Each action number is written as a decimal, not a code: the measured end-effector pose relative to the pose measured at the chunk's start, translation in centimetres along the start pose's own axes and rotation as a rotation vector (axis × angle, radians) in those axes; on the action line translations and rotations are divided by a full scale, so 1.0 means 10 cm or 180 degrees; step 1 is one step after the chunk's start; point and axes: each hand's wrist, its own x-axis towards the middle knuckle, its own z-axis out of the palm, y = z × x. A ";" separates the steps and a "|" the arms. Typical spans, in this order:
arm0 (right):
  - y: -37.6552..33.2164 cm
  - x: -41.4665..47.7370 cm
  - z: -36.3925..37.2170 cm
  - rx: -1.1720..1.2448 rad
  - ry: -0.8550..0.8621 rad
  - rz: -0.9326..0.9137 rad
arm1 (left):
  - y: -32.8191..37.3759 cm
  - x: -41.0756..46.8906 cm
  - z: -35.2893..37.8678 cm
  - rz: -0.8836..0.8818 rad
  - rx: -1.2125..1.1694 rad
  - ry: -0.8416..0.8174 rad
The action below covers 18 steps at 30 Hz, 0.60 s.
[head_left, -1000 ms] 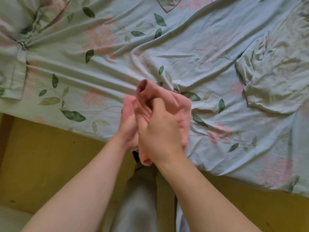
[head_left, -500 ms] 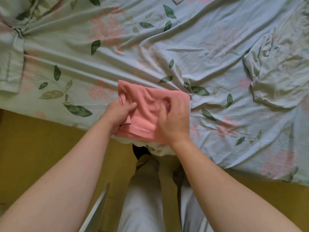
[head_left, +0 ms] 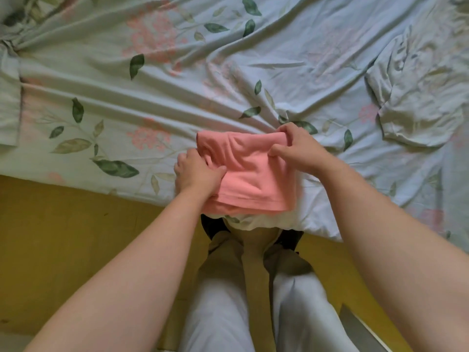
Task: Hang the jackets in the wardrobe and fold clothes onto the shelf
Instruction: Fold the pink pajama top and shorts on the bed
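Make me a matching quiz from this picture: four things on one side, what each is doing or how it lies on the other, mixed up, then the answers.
Things:
1. pink garment
2. left hand
3. right hand
4. floral sheet

States:
A. pinches the garment's far right corner
B. lies folded near the sheet's near edge
C. grips the garment's left edge
D. rumpled, spread out beneath the garment

Pairs: 1-B, 2-C, 3-A, 4-D

No legible text anywhere.
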 end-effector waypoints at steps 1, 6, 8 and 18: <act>0.02 0.03 -0.06 0.0155 -0.0151 0.0079 | 0.02 0.00 -0.01 -0.0151 -0.0138 -0.0067; 0.18 0.15 -0.17 0.0921 -0.0752 0.0489 | 0.07 0.13 -0.05 -0.1045 -0.1010 -0.0573; 0.22 0.17 -0.17 0.1073 -0.0857 0.0515 | 0.05 0.16 -0.03 -0.1030 -0.0812 -0.0443; 0.48 -0.70 -0.50 0.0969 -0.0545 0.0065 | 0.47 -0.59 -0.56 -0.0022 -0.1149 -0.1443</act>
